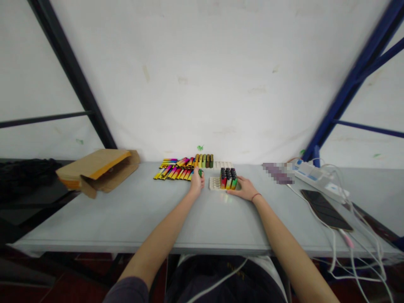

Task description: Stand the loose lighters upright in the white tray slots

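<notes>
Plastic green lighter (pixel 200 172): probably light, stiff, slick; pinch mid-body. Left grip (pixel 197 183) clenched on it; right grip (pixel 244 189) touches tray (pixel 214 184), closure unclear.

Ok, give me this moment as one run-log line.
left hand: holds green lighter | right hand: against white tray | tray: upright lighters | behind: loose lighters | far left: cardboard box

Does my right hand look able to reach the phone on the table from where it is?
Probably yes. The right hand rests against the lighter tray, and mostly bare table lies between it and the phone.
</notes>
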`<control>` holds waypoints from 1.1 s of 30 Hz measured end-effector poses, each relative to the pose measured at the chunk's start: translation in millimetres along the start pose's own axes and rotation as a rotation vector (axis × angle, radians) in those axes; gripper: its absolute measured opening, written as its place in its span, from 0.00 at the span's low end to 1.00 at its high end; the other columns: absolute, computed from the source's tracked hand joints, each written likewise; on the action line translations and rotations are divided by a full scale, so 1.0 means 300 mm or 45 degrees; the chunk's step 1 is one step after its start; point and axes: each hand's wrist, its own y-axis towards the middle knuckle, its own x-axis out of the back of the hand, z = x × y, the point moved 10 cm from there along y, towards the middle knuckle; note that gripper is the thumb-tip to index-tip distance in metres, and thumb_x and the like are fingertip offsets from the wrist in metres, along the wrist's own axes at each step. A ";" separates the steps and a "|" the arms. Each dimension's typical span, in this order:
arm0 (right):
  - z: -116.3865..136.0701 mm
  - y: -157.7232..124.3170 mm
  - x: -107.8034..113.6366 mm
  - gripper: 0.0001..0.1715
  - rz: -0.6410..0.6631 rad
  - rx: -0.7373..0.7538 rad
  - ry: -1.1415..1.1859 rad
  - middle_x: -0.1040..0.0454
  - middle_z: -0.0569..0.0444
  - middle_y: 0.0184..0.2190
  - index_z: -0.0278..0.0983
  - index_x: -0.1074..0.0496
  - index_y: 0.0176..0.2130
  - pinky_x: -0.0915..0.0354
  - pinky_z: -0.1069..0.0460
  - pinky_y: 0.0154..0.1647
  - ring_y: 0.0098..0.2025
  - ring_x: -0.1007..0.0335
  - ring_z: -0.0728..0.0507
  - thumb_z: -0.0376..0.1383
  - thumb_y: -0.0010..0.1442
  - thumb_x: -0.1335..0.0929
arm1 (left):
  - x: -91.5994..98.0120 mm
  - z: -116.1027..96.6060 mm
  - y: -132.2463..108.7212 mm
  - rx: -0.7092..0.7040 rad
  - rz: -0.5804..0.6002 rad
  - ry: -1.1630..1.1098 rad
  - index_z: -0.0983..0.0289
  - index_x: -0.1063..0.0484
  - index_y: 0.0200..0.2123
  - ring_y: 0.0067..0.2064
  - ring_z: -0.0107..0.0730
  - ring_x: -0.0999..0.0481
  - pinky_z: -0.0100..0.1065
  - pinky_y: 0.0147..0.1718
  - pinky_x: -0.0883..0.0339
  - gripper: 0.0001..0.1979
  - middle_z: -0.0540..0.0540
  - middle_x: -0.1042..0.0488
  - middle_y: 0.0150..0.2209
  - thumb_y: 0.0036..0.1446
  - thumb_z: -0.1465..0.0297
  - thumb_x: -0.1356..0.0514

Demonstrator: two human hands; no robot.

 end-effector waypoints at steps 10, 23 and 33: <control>0.000 -0.001 0.000 0.45 0.001 -0.009 0.015 0.30 0.41 0.63 0.36 0.28 0.59 0.39 0.39 0.66 0.64 0.33 0.32 0.61 0.54 0.28 | -0.006 0.000 -0.004 0.025 0.023 0.057 0.58 0.48 0.21 0.13 0.20 0.58 0.26 0.13 0.65 0.27 0.42 0.55 0.13 0.64 0.46 0.54; -0.007 0.007 -0.007 0.46 -0.023 0.020 0.011 0.28 0.37 0.61 0.34 0.26 0.57 0.38 0.37 0.65 0.63 0.32 0.30 0.63 0.53 0.28 | 0.004 0.001 0.016 -0.093 -0.014 0.042 0.59 0.44 0.24 0.14 0.21 0.53 0.26 0.14 0.59 0.26 0.41 0.51 0.14 0.64 0.45 0.55; -0.008 0.006 -0.006 0.47 -0.037 0.035 0.013 0.28 0.37 0.62 0.33 0.27 0.59 0.38 0.38 0.66 0.64 0.33 0.30 0.62 0.53 0.27 | -0.083 -0.166 -0.072 -1.106 0.128 0.744 0.63 0.26 0.44 0.49 0.39 0.23 0.39 0.49 0.27 0.10 0.60 0.23 0.45 0.62 0.66 0.39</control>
